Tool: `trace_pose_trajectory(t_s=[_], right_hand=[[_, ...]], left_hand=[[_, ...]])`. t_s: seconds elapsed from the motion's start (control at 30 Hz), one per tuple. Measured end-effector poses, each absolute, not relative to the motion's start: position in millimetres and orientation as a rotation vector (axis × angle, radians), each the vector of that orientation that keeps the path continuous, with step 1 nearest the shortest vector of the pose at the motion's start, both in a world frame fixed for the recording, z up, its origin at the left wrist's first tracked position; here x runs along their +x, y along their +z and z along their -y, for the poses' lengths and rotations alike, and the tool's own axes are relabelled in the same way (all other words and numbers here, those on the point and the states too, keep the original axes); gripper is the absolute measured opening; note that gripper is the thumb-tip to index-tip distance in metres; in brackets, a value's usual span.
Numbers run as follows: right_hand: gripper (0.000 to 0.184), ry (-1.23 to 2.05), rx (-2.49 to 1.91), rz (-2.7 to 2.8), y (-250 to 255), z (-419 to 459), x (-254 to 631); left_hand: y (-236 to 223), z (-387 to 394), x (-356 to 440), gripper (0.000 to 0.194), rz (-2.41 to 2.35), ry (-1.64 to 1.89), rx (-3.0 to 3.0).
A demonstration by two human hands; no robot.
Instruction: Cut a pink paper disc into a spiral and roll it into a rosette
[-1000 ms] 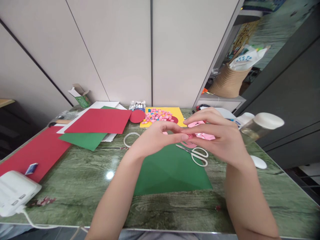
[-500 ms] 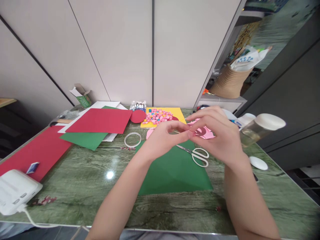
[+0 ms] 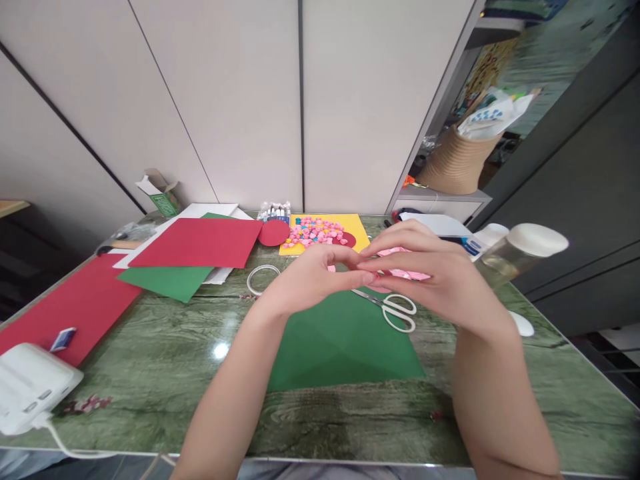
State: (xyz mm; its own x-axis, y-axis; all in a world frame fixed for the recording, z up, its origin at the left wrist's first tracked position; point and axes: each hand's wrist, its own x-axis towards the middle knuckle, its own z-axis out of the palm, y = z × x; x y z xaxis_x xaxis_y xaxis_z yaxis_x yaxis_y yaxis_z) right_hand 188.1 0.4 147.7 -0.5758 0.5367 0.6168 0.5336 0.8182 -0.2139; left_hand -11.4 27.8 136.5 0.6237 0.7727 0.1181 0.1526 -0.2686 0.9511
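Observation:
My left hand [image 3: 313,277] and my right hand [image 3: 435,273] meet above the green table, fingertips pinched together on a small red paper piece [image 3: 376,273] that is mostly hidden by the fingers. Under them lies a green paper sheet [image 3: 345,343]. White-handled scissors [image 3: 393,308] rest on the table just below my right hand. Pink paper scraps [image 3: 407,272] show behind my right fingers.
A yellow sheet [image 3: 353,223] carries several small pink rolled pieces [image 3: 314,231] and a red paper disc [image 3: 274,233]. Red paper [image 3: 200,241] and green sheets lie at left, a white tape ring [image 3: 263,278] beside them. A white-lidded jar [image 3: 520,253] stands at right, a white device [image 3: 30,387] at the near left.
Both hands stay pinched together over the green sheet; they dipped slightly lower and the fingers shifted around the small red piece. Nothing else on the table moved.

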Motion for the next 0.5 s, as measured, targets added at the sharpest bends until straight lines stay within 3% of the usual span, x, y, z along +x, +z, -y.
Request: trace_pose_trajectory(t_s=[0.27, 0.5], right_hand=[[0.012, -0.270, -0.821, 2.096, 141, -5, 182], [0.009, -0.295, -0.826, 2.059, 143, -6, 178]], left_hand=[[132, -25, -1, 0.021, -0.690, 0.867, 1.525], [133, -21, 6, 0.020, -0.665, 0.904, 1.501]])
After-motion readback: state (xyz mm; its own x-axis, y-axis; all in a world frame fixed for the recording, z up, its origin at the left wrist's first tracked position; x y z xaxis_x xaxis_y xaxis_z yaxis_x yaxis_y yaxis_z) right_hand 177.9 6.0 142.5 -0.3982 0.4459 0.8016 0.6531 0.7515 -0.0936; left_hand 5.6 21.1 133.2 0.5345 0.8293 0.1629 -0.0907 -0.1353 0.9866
